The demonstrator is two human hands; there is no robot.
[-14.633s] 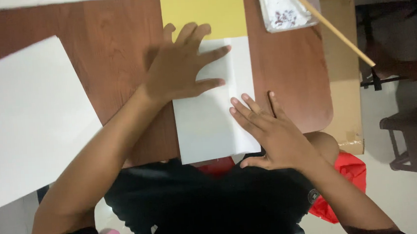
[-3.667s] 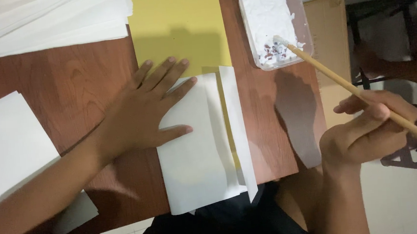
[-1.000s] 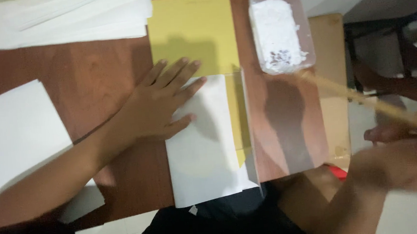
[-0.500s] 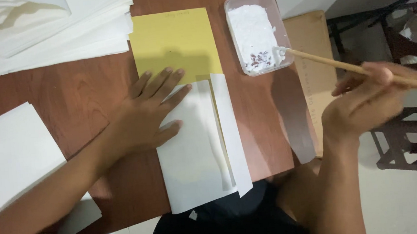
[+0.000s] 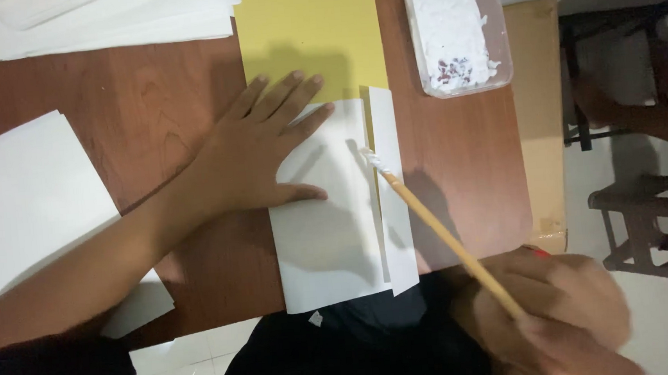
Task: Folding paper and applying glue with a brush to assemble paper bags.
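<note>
My left hand [image 5: 257, 157] lies flat, fingers spread, on the upper left of a folded white paper [image 5: 325, 235] on a brown wooden table [image 5: 155, 90]. The paper has a narrow flap [image 5: 393, 191] opened to its right. My right hand [image 5: 550, 313], blurred at the lower right, grips a thin wooden stick [image 5: 439, 231]. The stick's tip carries white paste and touches the paper along the fold beside the flap. A yellow sheet [image 5: 307, 33] lies under the paper's top edge.
A clear plastic tub of white paste [image 5: 456, 30] stands at the table's upper right. White paper sheets lie at the top left [image 5: 103, 19] and a stack at the left [image 5: 21, 201]. A cardboard box [image 5: 541, 118] and dark stools [image 5: 649, 212] are beyond the right edge.
My right hand has carried the stick from the paste tub down to the paper's fold. My left hand has stayed pressed on the paper.
</note>
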